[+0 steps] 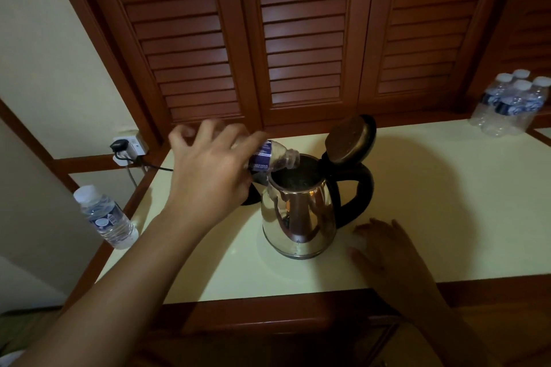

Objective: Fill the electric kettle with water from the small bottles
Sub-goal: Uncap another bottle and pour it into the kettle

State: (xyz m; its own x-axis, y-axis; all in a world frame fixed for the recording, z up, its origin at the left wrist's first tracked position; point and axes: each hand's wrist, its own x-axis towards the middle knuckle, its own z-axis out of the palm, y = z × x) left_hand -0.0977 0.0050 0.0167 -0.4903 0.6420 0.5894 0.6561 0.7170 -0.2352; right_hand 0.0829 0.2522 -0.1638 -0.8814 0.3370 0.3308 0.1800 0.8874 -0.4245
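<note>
The electric kettle (298, 217) is stood near the middle of the cream table top (432, 202). Its lid (348, 140) is thrown back and its black handle (357, 188) is turned to the right. Over its open mouth a small bottle (269, 158) is held uncapped and tipped. The bottle's long axis runs from upper left down to lower right, with the neck set just above the left part of the rim. Whether water is running out cannot be made out in the dim light.

The bottle is gripped at its base end by the left hand (208, 167), which is brought in from the left. The hold itself is hidden behind the back of the hand, and a couple of fingers are seen lifted and spread above it. The right hand (384, 250) is laid flat on the table just beside the kettle's base, on the handle side, with fingers nearly straight and nothing plainly held. A pale patch under the fingertips may be a cap, but that cannot be told.

The pour is judged to depend on the neck being kept over the mouth — any drift leftward would put water on the table.

A capped bottle (104, 217) is stood by the table's left edge, close to the left forearm. A cluster of bottles (510, 104) is set at the far right corner, well apart from both hands. The capped bottle on the left is therefore judged the easier one to take next.
</note>
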